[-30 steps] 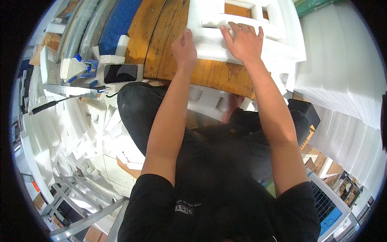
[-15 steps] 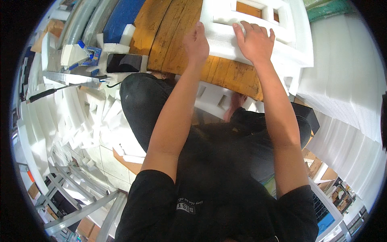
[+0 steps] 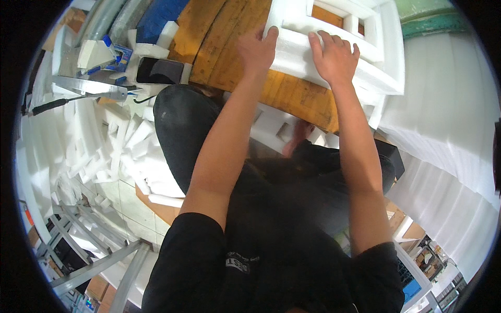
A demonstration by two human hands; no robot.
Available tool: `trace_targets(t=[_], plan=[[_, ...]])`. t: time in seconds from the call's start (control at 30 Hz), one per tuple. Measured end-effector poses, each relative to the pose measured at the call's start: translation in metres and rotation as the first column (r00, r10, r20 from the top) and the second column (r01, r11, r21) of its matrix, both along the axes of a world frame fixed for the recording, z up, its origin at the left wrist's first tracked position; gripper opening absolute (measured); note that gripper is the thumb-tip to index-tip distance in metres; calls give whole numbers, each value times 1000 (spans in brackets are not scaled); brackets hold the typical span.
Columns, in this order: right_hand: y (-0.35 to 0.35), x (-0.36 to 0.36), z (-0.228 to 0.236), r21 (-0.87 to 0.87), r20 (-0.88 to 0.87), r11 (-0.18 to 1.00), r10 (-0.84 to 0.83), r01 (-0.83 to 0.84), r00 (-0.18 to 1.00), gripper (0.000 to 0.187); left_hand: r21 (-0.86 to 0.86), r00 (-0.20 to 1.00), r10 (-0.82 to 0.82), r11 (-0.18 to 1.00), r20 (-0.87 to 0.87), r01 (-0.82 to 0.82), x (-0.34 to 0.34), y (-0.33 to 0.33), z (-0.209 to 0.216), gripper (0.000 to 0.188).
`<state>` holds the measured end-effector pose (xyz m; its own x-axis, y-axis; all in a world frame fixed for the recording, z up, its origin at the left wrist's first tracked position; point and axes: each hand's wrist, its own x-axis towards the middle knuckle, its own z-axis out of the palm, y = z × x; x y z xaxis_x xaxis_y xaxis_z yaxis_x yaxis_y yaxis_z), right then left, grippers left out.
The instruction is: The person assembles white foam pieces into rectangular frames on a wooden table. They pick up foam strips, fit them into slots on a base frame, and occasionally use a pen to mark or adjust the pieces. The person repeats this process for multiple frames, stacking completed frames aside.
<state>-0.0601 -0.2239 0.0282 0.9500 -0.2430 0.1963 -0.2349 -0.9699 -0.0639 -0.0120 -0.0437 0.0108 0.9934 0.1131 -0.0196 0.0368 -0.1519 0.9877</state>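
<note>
A white foam frame (image 3: 297, 56) with raised bars and rectangular openings lies on the wooden table (image 3: 219, 36). My left hand (image 3: 258, 51) is at its near left corner, thumb against the foam edge. The fingers of that hand are partly bent, apart from the thumb, over the wood. Over the near bar rests my right hand (image 3: 335, 58), its fingers spread on the foam and the thumb held apart. Part of the frame runs past the top of the view.
Left of the table are a dark phone (image 3: 159, 70), a long metal blade (image 3: 88, 88) with a black-handled tool (image 3: 49, 107), and heaped foam offcuts (image 3: 141, 151). Tall stacks of white foam sheets (image 3: 443, 104) stand on the right. A metal rack (image 3: 99, 271) is at lower left.
The foam frame sits slightly further right and turned a little in view. Both hands have shifted slightly right with it, and the view itself has moved a bit.
</note>
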Motion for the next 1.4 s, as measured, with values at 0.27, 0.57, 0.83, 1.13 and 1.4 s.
trace_targets(t=[0.27,0.57,0.83,1.13,1.4], plan=[[0,-1,0,-38,-4,999,-8,8,1000,65,52,999,-35,998,27,34,-4,5,10,46],[3,0,6,11,-43,1000,-13,14,999,65,61,998,-56,997,-10,57,5,13,3,44],[5,0,8,2,-66,1000,-30,30,997,64,57,991,-125,991,44,122,2,15,0,45],[5,-2,9,-13,-68,1000,-20,19,997,63,9,995,-96,995,-11,96,4,19,-6,44],[4,-3,5,-26,-19,1000,-1,0,1000,60,-24,994,-104,994,-18,103,5,18,-5,49]])
